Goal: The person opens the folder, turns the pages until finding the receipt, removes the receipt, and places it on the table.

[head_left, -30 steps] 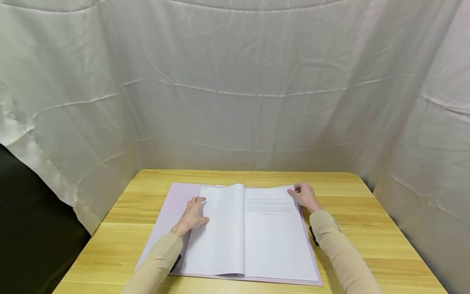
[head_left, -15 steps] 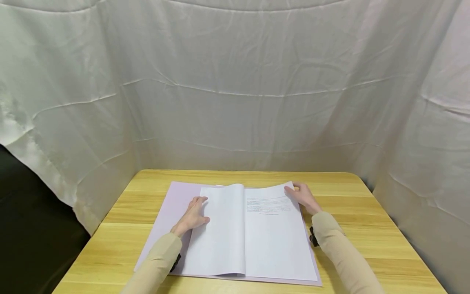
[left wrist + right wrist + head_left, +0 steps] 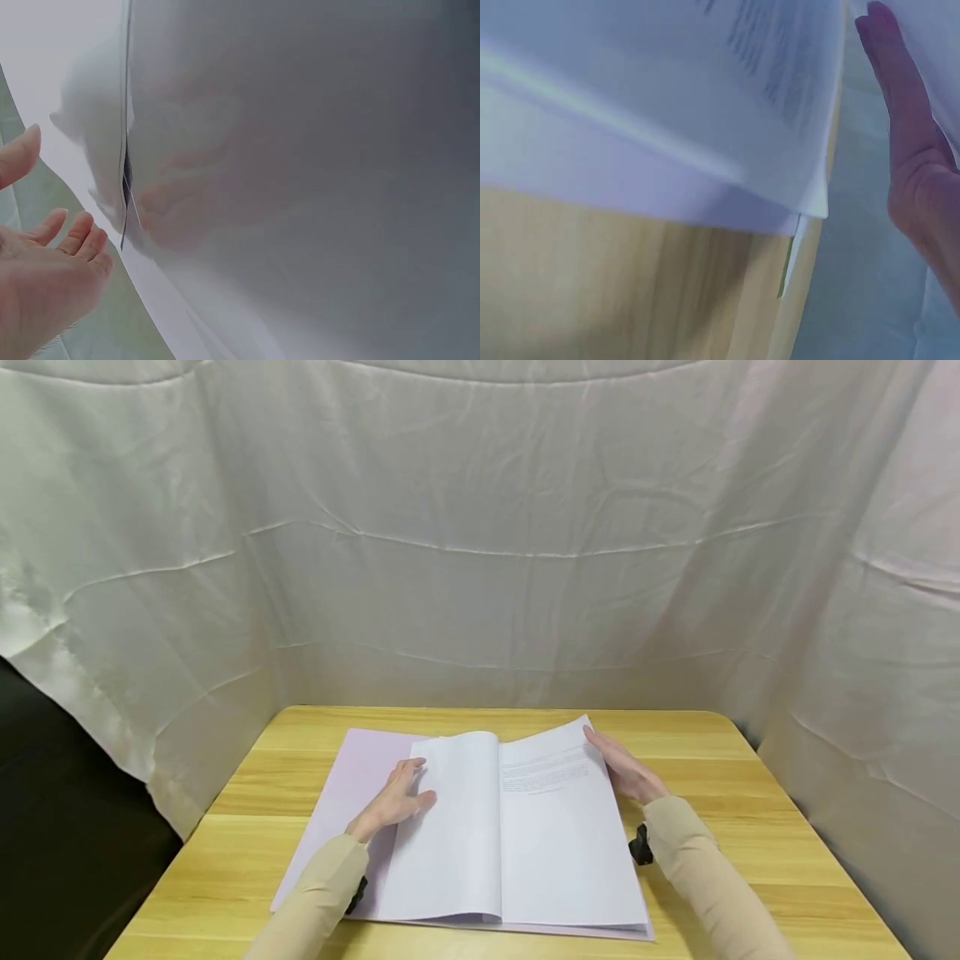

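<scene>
An open book [image 3: 562, 852] with white pages and a lilac cover [image 3: 367, 756] lies on the table. Printed lines show near the top of its right page; the left page [image 3: 457, 843] bows up toward the spine. My left hand [image 3: 392, 802] lies over the left page's outer edge, thumb and fingers apart. At the upper right, my right hand [image 3: 622, 768] touches the raised right page with straight fingers; its thumb is hidden in the head view. The right wrist view shows the lifted page [image 3: 705, 97] beside the right hand [image 3: 915, 142].
The yellow wooden table [image 3: 750, 843] extends around the book. Pale grey curtains [image 3: 525, 610] hang behind it and on both sides. A dark area [image 3: 60, 810] shows at the left. A black wrist device [image 3: 641, 845] sits at the right sleeve.
The right page's upper corner has risen and swung left. My right hand has followed it, its fingers going from bent at the corner to straight. My left hand has barely shifted.
</scene>
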`<state>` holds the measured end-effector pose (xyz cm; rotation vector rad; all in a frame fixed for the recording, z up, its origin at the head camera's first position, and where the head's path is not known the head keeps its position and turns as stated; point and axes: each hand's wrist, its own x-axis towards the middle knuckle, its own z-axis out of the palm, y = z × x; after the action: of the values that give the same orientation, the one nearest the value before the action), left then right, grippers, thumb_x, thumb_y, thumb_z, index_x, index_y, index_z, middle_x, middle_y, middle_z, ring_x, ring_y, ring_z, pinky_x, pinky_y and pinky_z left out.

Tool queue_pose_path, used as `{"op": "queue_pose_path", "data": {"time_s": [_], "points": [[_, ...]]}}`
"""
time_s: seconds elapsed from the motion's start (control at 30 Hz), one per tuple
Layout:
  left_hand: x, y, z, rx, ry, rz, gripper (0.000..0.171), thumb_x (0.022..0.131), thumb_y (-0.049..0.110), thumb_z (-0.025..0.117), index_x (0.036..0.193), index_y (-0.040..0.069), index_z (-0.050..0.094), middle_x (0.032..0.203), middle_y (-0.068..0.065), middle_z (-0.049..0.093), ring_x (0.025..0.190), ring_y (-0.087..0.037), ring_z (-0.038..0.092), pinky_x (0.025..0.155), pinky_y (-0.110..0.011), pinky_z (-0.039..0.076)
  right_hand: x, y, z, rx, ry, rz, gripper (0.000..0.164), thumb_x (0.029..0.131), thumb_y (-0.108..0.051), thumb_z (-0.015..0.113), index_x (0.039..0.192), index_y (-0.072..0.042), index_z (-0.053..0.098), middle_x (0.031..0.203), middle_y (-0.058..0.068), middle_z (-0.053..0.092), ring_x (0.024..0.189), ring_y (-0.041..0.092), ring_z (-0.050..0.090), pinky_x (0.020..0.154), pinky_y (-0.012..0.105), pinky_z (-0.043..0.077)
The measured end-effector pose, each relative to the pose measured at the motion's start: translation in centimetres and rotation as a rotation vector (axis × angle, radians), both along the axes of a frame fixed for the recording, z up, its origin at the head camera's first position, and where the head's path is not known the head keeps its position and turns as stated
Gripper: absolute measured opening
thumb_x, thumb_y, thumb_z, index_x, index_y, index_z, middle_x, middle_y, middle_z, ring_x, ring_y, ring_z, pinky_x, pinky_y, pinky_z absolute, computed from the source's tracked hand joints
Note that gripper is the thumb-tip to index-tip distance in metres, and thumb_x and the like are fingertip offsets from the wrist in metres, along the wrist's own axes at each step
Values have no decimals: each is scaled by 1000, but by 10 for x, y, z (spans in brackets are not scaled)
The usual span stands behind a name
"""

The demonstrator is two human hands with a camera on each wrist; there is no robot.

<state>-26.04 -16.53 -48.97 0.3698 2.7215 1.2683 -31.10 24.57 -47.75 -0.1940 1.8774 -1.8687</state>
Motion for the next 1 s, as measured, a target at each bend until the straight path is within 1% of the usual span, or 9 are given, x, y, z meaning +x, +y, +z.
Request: {"op": "queue_pose_path", "data": {"time_s": [0.2,0.23,0.3,0.4,0.5,0.6,0.67,0.9,1.0], "points": [[3,1,1,30,27,-31,71,98,27,63,148,-12,32,149,-36,33,142,-52,29,120,-66,24,10,-4,13,-135,-91,87,76,102,-64,5,160,-15,9,130,10,50,111,21,57,90,40,53],[4,1,2,15,47,-41,71,99,33,61,147,-12,32,147,-37,35,140,-52,31,118,-65,28,12,-4,14,-143,-89,93,76,102,-64,3,160,-16,7,134,12,47,112,21,57,90,40,53],[6,2,4,24,47,-42,75,99,39,60,147,-11,33,147,-36,35,139,-52,32,117,-66,29,15,-6,17,-155,-72,90,76,102,-64,2,161,-16,2,144,19,40,115,21,56,92,40,53],[7,3,6,16,29,-31,75,100,43,57,149,-9,32,149,-33,35,140,-50,33,116,-65,30,20,-8,20,-157,-43,67,77,101,-66,2,162,-19,-6,162,22,20,130,24,49,99,39,51],[6,5,8,20,-21,-8,72,101,37,57,153,-5,30,154,-30,32,145,-48,30,120,-64,26,22,-10,21,-186,-33,69,78,100,-68,2,161,-23,-14,170,16,-1,151,35,25,116,47,39],[6,7,10,13,-38,-3,70,102,35,56,154,-3,29,157,-28,30,148,-47,26,121,-63,25,24,-14,21,-229,-28,94,77,99,-68,1,159,-25,-19,170,12,-14,157,38,-2,126,56,17],[7,9,11,22,-45,-7,70,102,35,57,155,-3,28,159,-27,29,150,-47,24,122,-63,23,26,-17,23,-244,-25,104,76,99,-67,0,159,-25,-22,169,12,-17,157,39,-8,126,59,10],[7,12,14,48,-48,-29,74,101,39,57,156,-2,26,161,-27,26,151,-48,22,123,-64,21,34,-27,30,-230,-30,94,77,98,-69,0,159,-27,-22,170,12,-13,157,40,-2,124,56,22],[8,14,16,46,-53,-35,75,102,40,56,156,-2,25,162,-27,25,151,-48,22,122,-65,21,35,-29,30,-246,-39,92,75,99,-68,0,159,-28,-22,171,11,-14,157,39,-2,125,57,18]]}}
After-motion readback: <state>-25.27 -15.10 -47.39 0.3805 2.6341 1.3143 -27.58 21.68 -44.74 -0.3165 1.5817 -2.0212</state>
